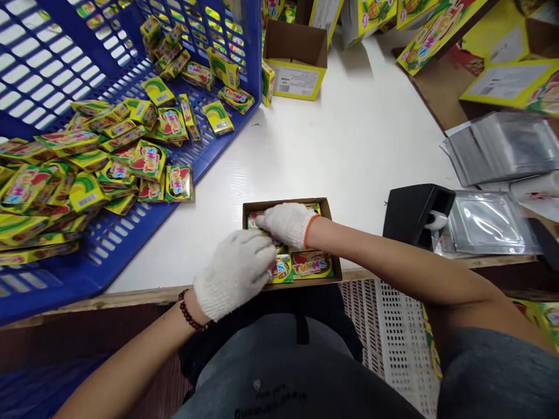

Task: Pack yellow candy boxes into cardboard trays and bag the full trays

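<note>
An open display carton [336, 269] sits at the table's front edge, partly filled with small flat TWINS boxes [312, 265] in green, yellow and red. My right hand [288, 224], in a white knit glove with an orange cuff, reaches into its rear left part with fingers curled down over the boxes. My left hand [238, 270], gloved in white too, lies over the carton's left front corner, fingers bent together inward. The two hands' fingertips almost meet. Whatever is under the fingers is hidden by the gloves.
On the left a blue plastic basket [116, 244] lies tipped, with a heap of loose small boxes [148, 160]. An empty carton [294, 81] stands at the back. At right are a black tape dispenser [410, 212], clear plastic trays [493, 224] and more cartons. A white crate [393, 326] stands below the table.
</note>
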Action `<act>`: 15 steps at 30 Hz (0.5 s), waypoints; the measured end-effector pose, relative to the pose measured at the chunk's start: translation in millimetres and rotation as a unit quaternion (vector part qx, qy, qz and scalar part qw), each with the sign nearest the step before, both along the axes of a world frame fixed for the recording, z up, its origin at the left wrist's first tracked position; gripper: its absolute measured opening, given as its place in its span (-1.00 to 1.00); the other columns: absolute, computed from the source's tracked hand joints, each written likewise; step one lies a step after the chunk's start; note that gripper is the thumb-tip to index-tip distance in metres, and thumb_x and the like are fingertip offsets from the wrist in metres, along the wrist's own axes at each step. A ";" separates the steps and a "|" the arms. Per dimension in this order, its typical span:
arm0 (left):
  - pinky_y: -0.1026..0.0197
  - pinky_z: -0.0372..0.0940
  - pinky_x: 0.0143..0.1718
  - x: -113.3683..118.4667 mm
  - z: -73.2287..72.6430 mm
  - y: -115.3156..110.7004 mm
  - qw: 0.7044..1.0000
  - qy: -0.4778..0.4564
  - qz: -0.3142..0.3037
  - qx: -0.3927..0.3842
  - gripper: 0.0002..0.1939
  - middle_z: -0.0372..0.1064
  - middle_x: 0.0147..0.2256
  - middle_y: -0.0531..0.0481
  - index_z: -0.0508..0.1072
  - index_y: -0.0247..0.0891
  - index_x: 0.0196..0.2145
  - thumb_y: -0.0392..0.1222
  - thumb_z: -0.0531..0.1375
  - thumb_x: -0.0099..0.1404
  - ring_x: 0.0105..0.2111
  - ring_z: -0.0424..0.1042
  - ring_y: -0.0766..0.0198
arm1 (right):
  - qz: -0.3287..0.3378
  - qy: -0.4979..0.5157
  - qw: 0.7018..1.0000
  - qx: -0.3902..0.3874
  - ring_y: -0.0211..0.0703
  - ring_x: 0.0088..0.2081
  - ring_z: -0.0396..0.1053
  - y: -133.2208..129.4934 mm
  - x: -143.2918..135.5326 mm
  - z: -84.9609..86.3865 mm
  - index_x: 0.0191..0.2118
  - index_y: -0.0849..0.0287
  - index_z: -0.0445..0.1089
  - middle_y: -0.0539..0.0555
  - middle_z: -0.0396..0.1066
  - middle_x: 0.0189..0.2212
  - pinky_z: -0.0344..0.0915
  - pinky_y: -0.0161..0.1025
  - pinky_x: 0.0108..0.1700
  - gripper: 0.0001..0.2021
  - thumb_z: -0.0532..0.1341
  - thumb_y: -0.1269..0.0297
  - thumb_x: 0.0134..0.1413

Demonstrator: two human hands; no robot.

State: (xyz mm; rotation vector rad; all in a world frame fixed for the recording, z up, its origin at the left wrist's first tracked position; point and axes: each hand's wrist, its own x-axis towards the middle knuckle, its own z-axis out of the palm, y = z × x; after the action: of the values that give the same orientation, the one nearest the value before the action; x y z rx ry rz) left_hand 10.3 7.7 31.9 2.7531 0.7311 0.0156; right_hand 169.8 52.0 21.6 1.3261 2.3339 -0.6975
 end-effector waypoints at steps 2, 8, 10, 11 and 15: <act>0.01 0.34 -0.01 14.4 -3.9 -3.5 0.997 0.024 -0.056 -0.038 -0.86 0.46 -0.15 -0.14 0.47 -0.26 -0.20 -0.25 0.18 0.28 -0.09 0.42 0.06 | -0.011 0.015 1.000 0.023 -0.03 -0.18 0.45 -1.7 16.8 2.8 0.04 0.20 0.42 0.23 0.49 -0.14 0.25 -0.18 -0.23 -0.66 0.10 0.46 0.19; 0.06 0.40 -0.26 31.5 -11.2 1.0 0.984 0.131 -0.082 -0.086 -0.78 0.43 -0.13 -0.14 0.47 -0.20 -0.09 -0.22 0.18 0.30 -0.19 0.48 0.04 | -0.114 0.059 0.992 -0.010 -0.09 -0.23 0.38 -21.0 55.0 -10.0 -0.04 0.16 0.43 0.15 0.48 -0.19 0.11 -0.23 -0.30 -0.72 0.11 0.38 0.15; 0.07 0.39 -0.34 35.0 -3.0 3.2 0.979 0.170 -0.079 -0.086 -0.77 0.43 -0.13 -0.15 0.47 -0.19 -0.07 -0.22 0.16 0.31 -0.22 0.50 0.02 | -0.129 0.077 0.989 0.005 -0.07 -0.18 0.37 -26.0 57.7 -13.9 -0.01 0.17 0.40 0.17 0.47 -0.14 0.10 -0.22 -0.27 -0.70 0.11 0.37 0.15; 0.08 0.39 -0.36 37.7 1.8 3.6 0.975 0.190 -0.079 -0.083 -0.77 0.44 -0.15 -0.16 0.48 -0.19 -0.08 -0.23 0.15 0.32 -0.23 0.50 0.00 | -0.132 0.079 0.988 0.009 -0.06 -0.16 0.37 -27.1 58.0 -15.0 0.01 0.17 0.39 0.19 0.47 -0.12 0.09 -0.21 -0.27 -0.69 0.11 0.36 0.16; 0.04 0.39 -0.37 49.5 11.4 2.4 0.964 0.243 -0.083 -0.069 -0.77 0.45 -0.18 -0.20 0.52 -0.25 -0.14 -0.31 0.09 0.35 -0.26 0.52 -0.02 | -0.132 0.087 0.987 0.007 -0.03 -0.15 0.38 -24.9 59.5 -17.2 0.06 0.15 0.37 0.19 0.47 -0.10 0.10 -0.20 -0.28 -0.66 0.13 0.35 0.16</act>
State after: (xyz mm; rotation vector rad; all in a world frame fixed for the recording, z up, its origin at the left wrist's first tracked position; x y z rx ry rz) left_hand 59.7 10.1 43.2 2.6911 0.5792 -0.7388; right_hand 229.3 27.0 4.4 1.6616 2.3208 -0.9121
